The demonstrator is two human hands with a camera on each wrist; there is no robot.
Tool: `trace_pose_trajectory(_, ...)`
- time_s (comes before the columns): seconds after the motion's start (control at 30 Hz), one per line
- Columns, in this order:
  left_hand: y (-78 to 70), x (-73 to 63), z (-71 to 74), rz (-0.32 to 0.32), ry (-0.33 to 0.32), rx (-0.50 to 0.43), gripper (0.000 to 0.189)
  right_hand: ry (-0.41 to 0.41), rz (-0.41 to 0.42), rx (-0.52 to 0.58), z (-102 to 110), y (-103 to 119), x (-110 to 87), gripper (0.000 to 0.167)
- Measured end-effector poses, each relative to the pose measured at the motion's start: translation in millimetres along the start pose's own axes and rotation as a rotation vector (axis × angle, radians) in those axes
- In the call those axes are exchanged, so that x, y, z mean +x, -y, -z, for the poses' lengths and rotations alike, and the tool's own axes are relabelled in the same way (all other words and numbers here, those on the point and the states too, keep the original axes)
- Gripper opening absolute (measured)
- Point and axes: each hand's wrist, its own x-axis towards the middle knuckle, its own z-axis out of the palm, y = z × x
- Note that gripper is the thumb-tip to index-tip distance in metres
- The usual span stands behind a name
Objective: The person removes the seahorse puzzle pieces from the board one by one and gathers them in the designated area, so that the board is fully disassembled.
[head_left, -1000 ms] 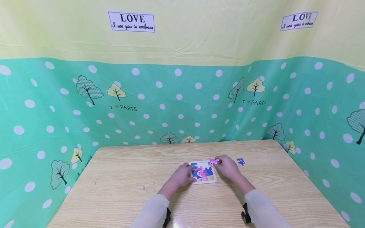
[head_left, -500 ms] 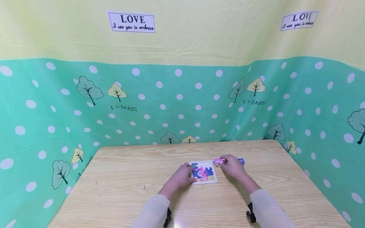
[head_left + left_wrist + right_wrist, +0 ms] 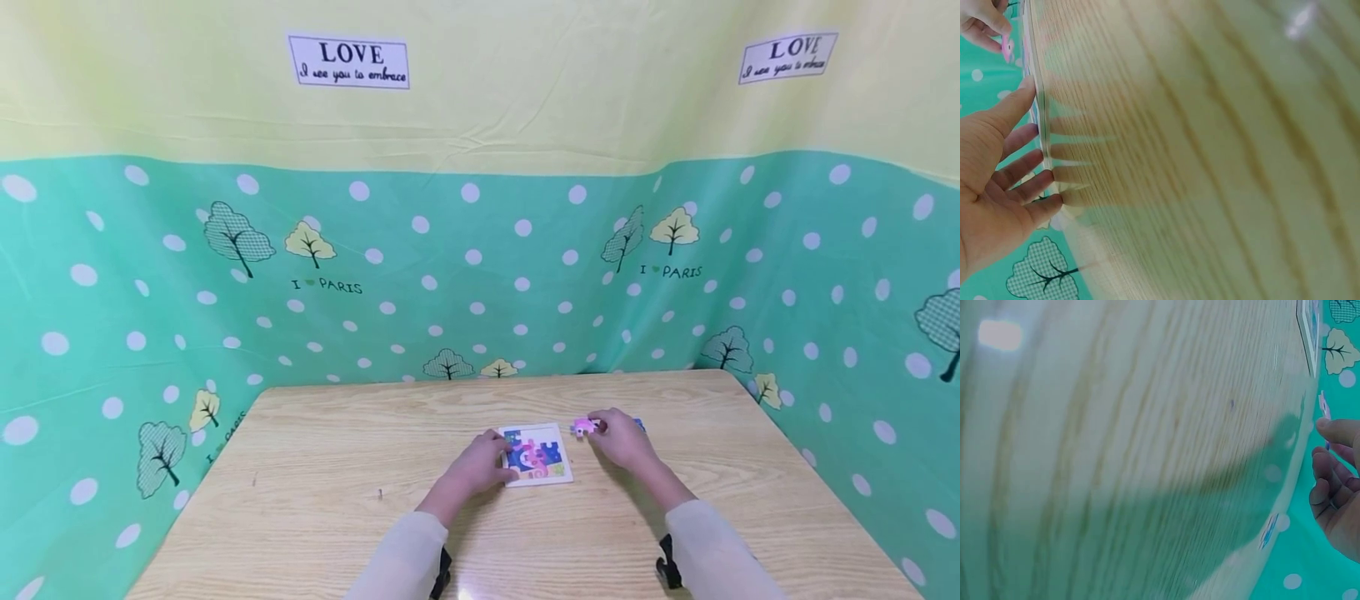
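My left hand (image 3: 478,462) rests along the left side of a white-framed jigsaw puzzle (image 3: 557,480). In the left wrist view its thumb and fairly straight fingers (image 3: 1022,169) touch the edge of the board. A pink and blue picture partly fills the frame, with a pale gap at its upper right. Right of the board, my right hand (image 3: 621,440) pinches a pink puzzle piece (image 3: 582,428) between thumb and fingertips. The right wrist view shows this piece (image 3: 1324,405) edge-on, above the table. Another puzzle piece (image 3: 639,423), blue, lies on the table, mostly hidden behind the right hand.
The wooden table (image 3: 330,467) is backed by a green dotted cloth (image 3: 420,275). A small dark speck (image 3: 379,493) lies on the tabletop to the left of the hands. In the right wrist view the blue loose piece (image 3: 1268,531) lies near the table's far edge.
My right hand has moved right with the pink piece, away from the board's upper right corner, and now covers most of the loose blue piece. The left hand has stayed on the board.
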Motion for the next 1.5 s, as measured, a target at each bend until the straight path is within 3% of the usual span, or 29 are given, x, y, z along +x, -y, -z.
trace_pose_trajectory(1.5, -0.9, -1.1, 1.8, -0.015, -0.001, 0.000, 0.048, 0.029, -0.002, -0.025, 17, -25, -2.6, 0.039)
